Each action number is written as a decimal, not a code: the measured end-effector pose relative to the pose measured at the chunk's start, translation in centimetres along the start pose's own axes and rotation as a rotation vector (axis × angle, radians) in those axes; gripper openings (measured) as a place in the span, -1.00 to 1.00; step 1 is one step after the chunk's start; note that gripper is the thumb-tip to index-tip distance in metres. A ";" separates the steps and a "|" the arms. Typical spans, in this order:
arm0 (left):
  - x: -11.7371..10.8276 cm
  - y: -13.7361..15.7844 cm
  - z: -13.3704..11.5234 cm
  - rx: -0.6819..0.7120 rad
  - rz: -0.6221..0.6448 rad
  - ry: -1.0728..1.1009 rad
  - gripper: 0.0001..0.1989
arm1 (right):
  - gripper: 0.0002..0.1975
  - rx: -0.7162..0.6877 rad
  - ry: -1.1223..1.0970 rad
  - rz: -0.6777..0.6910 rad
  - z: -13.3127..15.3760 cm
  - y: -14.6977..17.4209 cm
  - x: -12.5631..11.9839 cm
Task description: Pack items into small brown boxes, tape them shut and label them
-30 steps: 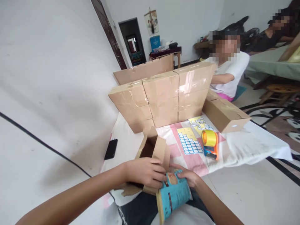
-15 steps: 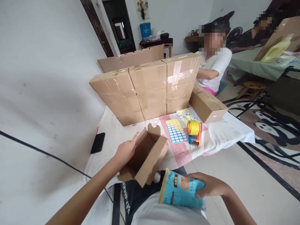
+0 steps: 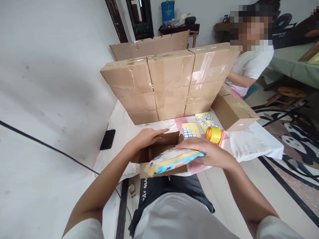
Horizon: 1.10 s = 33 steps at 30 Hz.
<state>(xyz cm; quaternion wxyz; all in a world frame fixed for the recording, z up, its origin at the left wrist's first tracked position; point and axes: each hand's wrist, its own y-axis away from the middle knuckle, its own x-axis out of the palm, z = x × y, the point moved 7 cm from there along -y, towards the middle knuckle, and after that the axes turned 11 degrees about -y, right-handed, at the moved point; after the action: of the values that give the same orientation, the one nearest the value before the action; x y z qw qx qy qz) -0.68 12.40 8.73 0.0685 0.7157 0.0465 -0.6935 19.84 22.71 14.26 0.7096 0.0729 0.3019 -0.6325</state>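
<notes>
Blue-and-yellow bag [image 3: 174, 161] clamped in right hand [image 3: 203, 149], slanted over open box [image 3: 155, 152] — left hand [image 3: 147, 136] at box rim, grip there unclear, yellow tape [image 3: 214, 134] just beyond.

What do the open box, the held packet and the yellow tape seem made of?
Open box: brown cardboard, matte, from its stiff folded panels. Held packet: likely thin plastic film, printed; its end looks crumpled, though sheen is unclear. Yellow tape: probably smooth plastic, by its even sheen.

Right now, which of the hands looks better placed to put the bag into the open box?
Probably the right hand: it grips the bag over the open box, while the left hand is at the box's rim.
</notes>
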 end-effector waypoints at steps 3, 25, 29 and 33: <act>0.1 -0.9 0.5 -0.023 -0.044 0.051 -0.49 | -0.44 -0.026 0.048 0.003 0.0 -2.8 1.1; 0.6 -0.9 3.3 -0.095 -0.265 0.375 -0.69 | -0.59 0.476 0.391 0.196 -10.0 -7.0 6.7; 0.8 -1.0 3.5 -0.099 -0.268 0.341 -0.68 | -0.72 0.545 0.524 0.278 -10.5 -7.5 7.0; 1.0 -0.8 3.7 -0.117 -0.265 0.304 -0.69 | -0.71 0.573 0.605 0.266 -11.1 -8.0 7.1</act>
<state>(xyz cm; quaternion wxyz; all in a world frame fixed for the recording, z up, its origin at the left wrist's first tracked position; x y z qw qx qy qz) -4.39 12.53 7.57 0.0104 0.7946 0.1902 -0.5765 8.68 20.47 3.85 0.6157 0.4870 0.2963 -0.5440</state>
